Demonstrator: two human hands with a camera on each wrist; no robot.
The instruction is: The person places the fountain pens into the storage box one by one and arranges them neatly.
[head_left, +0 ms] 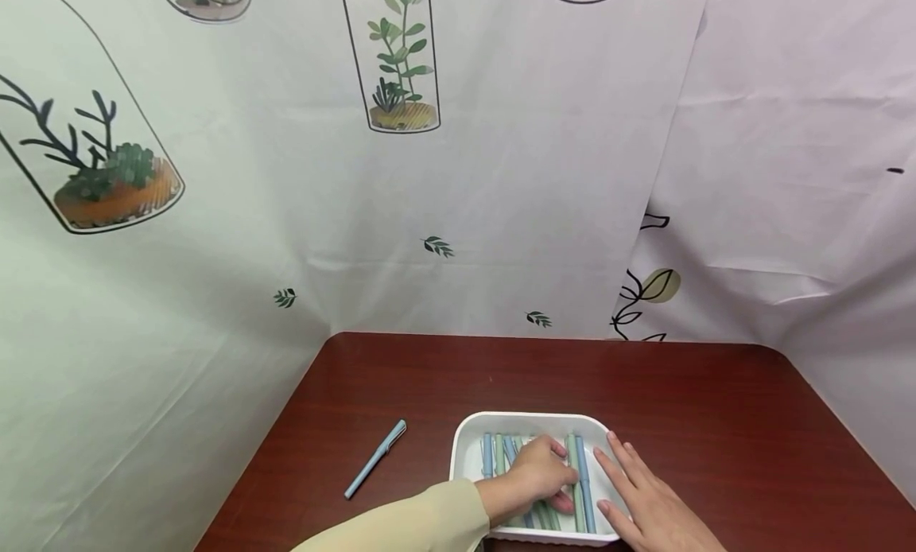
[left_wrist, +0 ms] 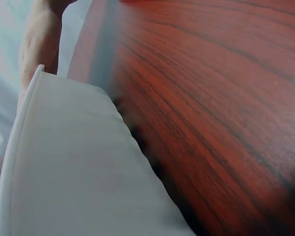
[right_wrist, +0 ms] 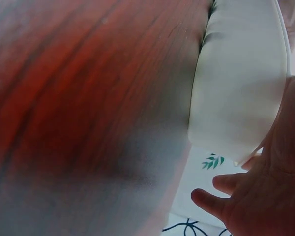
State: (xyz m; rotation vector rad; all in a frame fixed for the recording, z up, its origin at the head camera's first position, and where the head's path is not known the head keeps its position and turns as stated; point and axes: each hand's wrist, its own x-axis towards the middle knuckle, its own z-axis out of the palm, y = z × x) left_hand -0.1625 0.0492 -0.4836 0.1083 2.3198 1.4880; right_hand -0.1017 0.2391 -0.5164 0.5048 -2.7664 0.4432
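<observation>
A white tray [head_left: 533,421] holds several blue and green pens [head_left: 580,488] lying side by side. My left hand [head_left: 540,468], in a pale yellow sleeve, reaches inside with bent fingers over the middle pens, next to a green one. Whether it grips a pen is hidden in the head view. At the tray's right side, my right hand [head_left: 654,504] has its fingers spread and straight, fingertips by the rim; the right wrist view also shows this hand [right_wrist: 258,191] beside the tray's outer wall [right_wrist: 241,73]. The left wrist view mostly shows the outer wall [left_wrist: 83,157].
One light blue pen [head_left: 375,459] with a clip lies on the dark red wooden table [head_left: 687,401], left of the tray. Behind the table hangs a white cloth [head_left: 501,218] printed with plants; the table's back edge meets it.
</observation>
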